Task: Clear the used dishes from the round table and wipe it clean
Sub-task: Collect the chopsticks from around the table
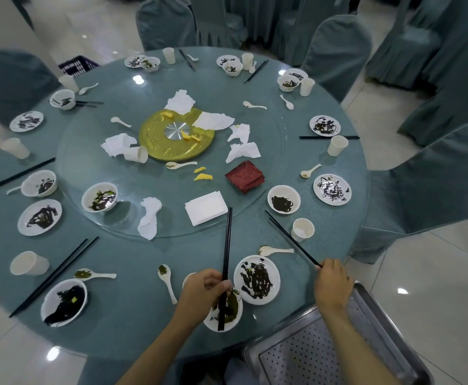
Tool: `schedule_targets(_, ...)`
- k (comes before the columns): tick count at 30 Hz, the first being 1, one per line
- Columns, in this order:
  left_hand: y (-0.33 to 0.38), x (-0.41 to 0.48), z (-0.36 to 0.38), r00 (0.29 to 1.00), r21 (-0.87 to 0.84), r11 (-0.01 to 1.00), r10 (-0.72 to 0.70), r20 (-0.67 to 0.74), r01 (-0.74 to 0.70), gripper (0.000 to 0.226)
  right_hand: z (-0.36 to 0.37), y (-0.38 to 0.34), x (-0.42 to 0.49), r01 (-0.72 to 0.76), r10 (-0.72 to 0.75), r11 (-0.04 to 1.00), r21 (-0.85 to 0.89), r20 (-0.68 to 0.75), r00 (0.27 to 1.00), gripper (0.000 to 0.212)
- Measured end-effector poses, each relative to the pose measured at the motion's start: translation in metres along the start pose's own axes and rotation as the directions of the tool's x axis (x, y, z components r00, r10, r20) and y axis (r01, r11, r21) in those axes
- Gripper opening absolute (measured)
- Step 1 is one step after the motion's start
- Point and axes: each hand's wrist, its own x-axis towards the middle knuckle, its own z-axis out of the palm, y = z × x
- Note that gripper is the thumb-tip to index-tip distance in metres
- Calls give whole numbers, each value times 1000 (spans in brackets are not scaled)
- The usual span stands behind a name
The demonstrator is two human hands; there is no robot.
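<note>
left hand (202, 287), fingers curled round black chopsticks (226, 245), tips over the soiled bowl (234, 312) — could drip or tip it. right hand (334, 282) fingers pinch a second pair (291, 237) by its end; lifting may knock the paper cup (302, 229). teal round surface (132, 254) littered with dishes (39, 217), tissues (149, 218); draped chairs (335, 51), tiled floor (435, 273).

Bare left hand (203, 287) and bare right hand (334, 284), both forearms uncovered as far as visible

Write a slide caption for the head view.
The left hand holds one chopstick pair, right hand holds a second pair at the cluttered round table.
</note>
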Motion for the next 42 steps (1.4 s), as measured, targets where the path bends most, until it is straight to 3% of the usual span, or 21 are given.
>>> schedule_targets(5,8,-14,5,999,-157,987,-40,10,42,14,-8,4,-8,-29,27,997,68,26,999,8)
schedule_targets(8,12,-22,7,998,-285,956,-68,-4,64,14,-24,-5,-17,9,-30,965,262,76,997,16)
schedule_targets(10,12,-26,9,997,-366,928,-83,-11,73,17,-37,-21,-30,-50,-29,907,419,179,983,19)
schedule_targets(14,1,-35,11,994,-451,887,-111,-3,97,32,-57,-56,-74,-208,-114,750,628,433,894,19)
schedule_targets(17,-8,-49,14,992,-537,838,-127,-22,95,38,-73,-77,-120,-266,-228,658,705,523,821,20)
schedule_targets(25,-36,-113,15,990,-681,732,-102,-93,11,20,-101,-102,-226,-395,-378,516,760,616,691,18)
schedule_targets(31,-76,-172,11,987,-701,711,-74,-140,-46,19,-104,-89,-280,-386,-385,568,727,649,656,20)
schedule_targets(35,-94,-199,11,992,-651,759,-71,-107,-16,20,-108,-78,-311,-376,-389,604,703,672,630,15)
schedule_targets(42,-91,-235,30,998,-627,779,-20,-60,-22,19,-129,-51,-331,-371,-349,560,741,617,705,17)
